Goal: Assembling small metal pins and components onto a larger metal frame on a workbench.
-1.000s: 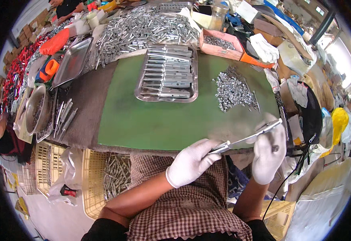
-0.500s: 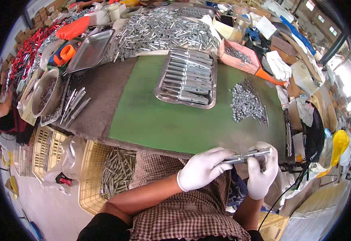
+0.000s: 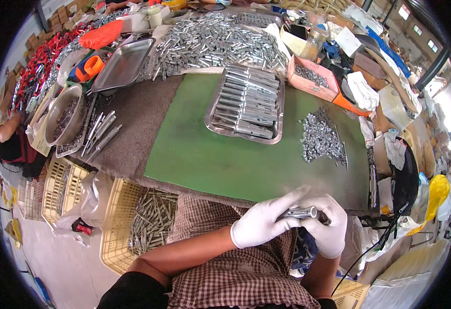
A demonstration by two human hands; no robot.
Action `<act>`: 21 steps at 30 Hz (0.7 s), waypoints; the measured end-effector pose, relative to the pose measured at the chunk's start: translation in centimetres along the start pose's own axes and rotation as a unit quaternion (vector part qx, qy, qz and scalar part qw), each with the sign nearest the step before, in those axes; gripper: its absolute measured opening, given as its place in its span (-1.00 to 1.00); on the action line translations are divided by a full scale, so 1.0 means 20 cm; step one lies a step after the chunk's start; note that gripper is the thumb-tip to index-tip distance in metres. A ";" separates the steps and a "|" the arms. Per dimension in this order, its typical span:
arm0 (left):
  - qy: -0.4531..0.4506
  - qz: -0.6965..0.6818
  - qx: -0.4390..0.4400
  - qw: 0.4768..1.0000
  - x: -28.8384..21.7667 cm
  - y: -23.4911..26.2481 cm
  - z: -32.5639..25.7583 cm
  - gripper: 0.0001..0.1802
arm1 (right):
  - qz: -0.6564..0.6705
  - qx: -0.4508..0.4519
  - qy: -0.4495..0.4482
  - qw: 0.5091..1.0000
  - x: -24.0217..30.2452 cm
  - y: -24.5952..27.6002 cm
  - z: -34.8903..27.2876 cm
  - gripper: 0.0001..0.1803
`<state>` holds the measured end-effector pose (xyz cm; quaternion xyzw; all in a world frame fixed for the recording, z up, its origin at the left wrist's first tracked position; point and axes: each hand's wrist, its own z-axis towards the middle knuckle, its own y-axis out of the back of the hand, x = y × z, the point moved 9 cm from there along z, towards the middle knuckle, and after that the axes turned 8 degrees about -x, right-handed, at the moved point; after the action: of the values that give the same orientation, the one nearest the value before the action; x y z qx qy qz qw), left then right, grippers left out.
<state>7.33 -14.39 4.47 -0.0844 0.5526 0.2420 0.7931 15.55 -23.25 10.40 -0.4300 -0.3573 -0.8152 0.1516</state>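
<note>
Both my hands wear white gloves and meet over my lap, below the near edge of the green mat (image 3: 220, 159). My left hand (image 3: 263, 222) grips a short grey metal rod (image 3: 302, 211) from the left. Curled around the rod's right end is my right hand (image 3: 329, 229). On the mat sits a steel tray (image 3: 212, 114) filled with several similar metal rods laid in rows. To its right lies a loose heap of small metal nuts (image 3: 320, 138).
A big pile of metal rods (image 3: 212, 41) covers the far table. An empty steel tray (image 3: 123, 64), a metal bowl (image 3: 63, 109), a pink box of small parts (image 3: 312, 77) and yellow crates (image 3: 127, 226) with rods surround me. Another person sits at far left (image 3: 6, 141).
The rod and both hands have come down and closer to my body, below the mat's edge. The rod now shows much shorter between my hands. My head has tilted downward.
</note>
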 end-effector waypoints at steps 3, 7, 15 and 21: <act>0.022 -0.085 0.056 0.995 -0.01 -0.02 0.00 -0.12 | -0.039 -0.070 0.009 0.997 0.12 0.13 0.01 -0.67; -0.043 -0.046 0.044 0.997 -0.01 0.01 0.04 -0.05 | -0.049 -0.115 0.046 0.991 0.19 0.16 0.01 -0.68; 0.020 -0.050 0.065 0.996 0.03 -0.04 0.03 -0.17 | -0.101 -0.067 0.039 0.992 0.16 0.07 0.01 -0.67; 0.002 -0.103 -0.013 0.995 0.00 0.08 0.04 -0.50 | -0.034 -0.125 0.017 0.991 0.02 0.19 0.10 -0.67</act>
<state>7.17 -12.76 5.01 -0.1518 0.5397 0.1657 0.8113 18.49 -24.43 13.18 -0.4195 -0.2644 -0.8651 0.0751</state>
